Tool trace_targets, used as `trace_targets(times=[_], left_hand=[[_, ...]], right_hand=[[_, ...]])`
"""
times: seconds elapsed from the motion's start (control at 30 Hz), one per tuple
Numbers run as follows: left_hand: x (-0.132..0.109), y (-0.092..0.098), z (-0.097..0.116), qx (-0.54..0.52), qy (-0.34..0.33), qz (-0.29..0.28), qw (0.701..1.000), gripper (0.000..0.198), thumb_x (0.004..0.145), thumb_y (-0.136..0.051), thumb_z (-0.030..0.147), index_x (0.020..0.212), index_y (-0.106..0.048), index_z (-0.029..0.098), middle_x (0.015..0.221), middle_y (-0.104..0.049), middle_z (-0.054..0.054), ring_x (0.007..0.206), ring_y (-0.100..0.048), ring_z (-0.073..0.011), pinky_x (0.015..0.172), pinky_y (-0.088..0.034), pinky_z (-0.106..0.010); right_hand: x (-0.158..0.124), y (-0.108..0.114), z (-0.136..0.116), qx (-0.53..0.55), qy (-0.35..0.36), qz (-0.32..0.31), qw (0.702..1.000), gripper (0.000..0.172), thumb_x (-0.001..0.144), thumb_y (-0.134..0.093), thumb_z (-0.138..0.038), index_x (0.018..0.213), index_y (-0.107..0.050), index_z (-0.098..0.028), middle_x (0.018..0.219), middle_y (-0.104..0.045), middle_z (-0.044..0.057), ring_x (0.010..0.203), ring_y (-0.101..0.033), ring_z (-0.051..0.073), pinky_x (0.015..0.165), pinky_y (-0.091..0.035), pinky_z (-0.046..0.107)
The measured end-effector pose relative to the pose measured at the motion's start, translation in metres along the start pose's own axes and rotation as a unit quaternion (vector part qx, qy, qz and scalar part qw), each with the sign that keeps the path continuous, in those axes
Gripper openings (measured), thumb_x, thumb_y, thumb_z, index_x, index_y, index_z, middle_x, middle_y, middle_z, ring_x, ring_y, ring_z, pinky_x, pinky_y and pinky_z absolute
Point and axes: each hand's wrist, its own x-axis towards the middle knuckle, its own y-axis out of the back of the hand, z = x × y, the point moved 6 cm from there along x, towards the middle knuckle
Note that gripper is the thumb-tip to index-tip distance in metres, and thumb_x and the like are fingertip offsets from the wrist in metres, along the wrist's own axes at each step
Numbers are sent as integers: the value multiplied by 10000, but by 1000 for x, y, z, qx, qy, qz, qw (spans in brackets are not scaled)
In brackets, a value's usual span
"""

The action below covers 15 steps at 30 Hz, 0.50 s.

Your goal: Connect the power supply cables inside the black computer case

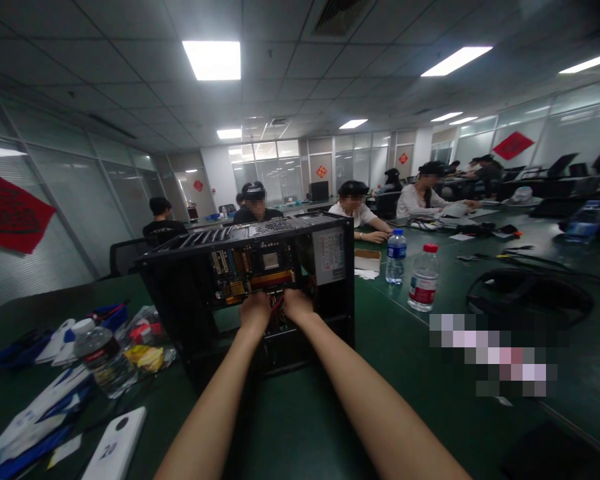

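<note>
Two bare hands, the left hand (256, 310) and the right hand (297, 305), reach into the open side of a black computer case (180, 310), which stands on the green table (300, 413) and frames the fingers all round; thin red wires (279, 308) show between the hands, right beside the fingers; these look curled on both hands, but blur and the hands themselves hide the tips, so I cannot tell whether they are clamped on anything or merely touching; just above the fingers is the circuit board (253, 262), with a pale square component (271, 260); above and right of them, inside the case, sits a labelled metal box (330, 257); farther right of the fingers, outside it, stand a blue-capped bottle (396, 257) and a red-capped bottle (423, 280); well left of them, a white-capped bottle (105, 359) is next to a yellow packet (149, 358).
</note>
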Motion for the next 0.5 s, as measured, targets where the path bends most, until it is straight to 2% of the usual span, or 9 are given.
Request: trace_targets(times=[0.17,0.33,0.5], left_hand=[[1,0,-1,5,7,7,1000,382,953,-402,346,971,-723,140,985,-723,-204,937,-695,-310,778,-488,-362],[-4,4,-3,-1,13,21,1000,363,952,-393,349,1010,-695,155,1003,-719,-184,955,-688,-299,773,-489,-351],[-8,12,2,-15,8,36,999,330,951,-381,343,1088,-624,167,967,-720,-153,904,-690,-275,726,-469,-324]], right_hand=[[2,0,3,-6,-9,16,1000,237,905,-524,-159,1002,-738,-127,1025,-725,220,973,-706,309,766,-535,345],[-9,13,-5,-18,-10,56,998,286,924,-482,-208,972,-743,-101,986,-724,238,940,-710,311,746,-527,339],[-24,23,-23,-41,64,87,993,356,968,-419,-302,975,-732,-133,953,-731,198,911,-709,298,746,-504,334]])
